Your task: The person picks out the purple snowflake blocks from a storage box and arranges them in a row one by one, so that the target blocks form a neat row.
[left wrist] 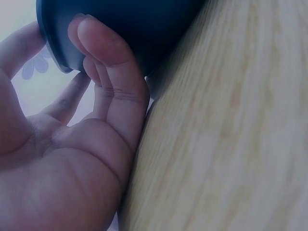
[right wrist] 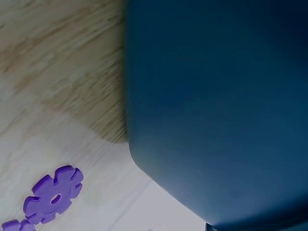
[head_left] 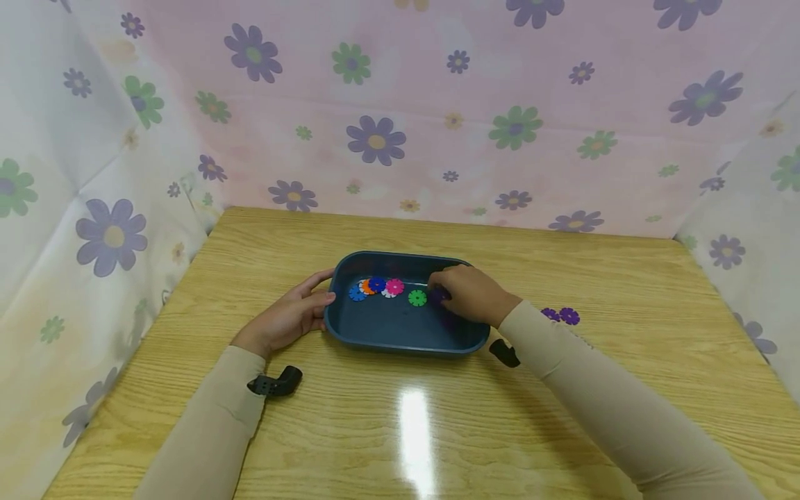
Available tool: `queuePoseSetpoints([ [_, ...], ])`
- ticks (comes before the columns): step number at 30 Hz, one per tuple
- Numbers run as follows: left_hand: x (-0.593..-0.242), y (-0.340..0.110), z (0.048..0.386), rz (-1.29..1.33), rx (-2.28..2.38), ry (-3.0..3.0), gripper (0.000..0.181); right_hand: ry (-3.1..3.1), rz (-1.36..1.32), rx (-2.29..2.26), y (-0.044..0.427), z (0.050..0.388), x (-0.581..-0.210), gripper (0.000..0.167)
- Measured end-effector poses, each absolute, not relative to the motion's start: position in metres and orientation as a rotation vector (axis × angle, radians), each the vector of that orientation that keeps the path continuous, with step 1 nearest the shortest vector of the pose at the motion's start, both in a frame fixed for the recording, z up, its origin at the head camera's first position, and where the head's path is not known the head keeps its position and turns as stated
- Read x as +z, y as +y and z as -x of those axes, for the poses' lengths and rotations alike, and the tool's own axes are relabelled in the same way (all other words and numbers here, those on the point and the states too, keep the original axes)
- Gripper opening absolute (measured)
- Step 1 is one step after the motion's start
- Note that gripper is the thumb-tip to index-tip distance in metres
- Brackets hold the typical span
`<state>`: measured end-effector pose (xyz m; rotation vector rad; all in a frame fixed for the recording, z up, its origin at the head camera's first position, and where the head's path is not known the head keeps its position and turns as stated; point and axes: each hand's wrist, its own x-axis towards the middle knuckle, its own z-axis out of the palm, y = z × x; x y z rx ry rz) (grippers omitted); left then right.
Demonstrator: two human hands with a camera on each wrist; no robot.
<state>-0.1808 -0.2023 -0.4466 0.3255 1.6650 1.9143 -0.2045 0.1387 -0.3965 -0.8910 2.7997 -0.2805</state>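
A dark blue basin (head_left: 400, 330) stands on the table, its wall (right wrist: 211, 106) filling much of the right wrist view. My left hand (head_left: 290, 316) grips its left end, thumb on the rim and fingers against the outer wall (left wrist: 134, 29). My right hand (head_left: 471, 292) reaches over the right end, fingers curled round a dark purple flower-shaped disc (head_left: 439, 295); the fingertips are partly hidden. Inside the basin lie a green disc (head_left: 417, 298), a pink disc (head_left: 395, 286), a dark blue disc (head_left: 377, 285), a lighter blue disc (head_left: 357, 293), and orange and white ones, partly overlapping.
Right of the basin, purple discs (head_left: 569, 316) lie on the wooden table (head_left: 350, 417), partly behind my right forearm; one purple disc (right wrist: 54, 195) shows fully in the right wrist view. Flower-patterned cloth (head_left: 437, 139) hangs behind the table and at both sides.
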Motion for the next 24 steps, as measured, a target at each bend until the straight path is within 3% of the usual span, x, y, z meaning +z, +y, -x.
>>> queuePoseSetpoints([
  [24,-0.4503,-0.2022,0.1829,-0.314,1.916,1.673,0.061,2.822,1.031,-0.331,0.1411,0.1987,-0.3984,0.023],
])
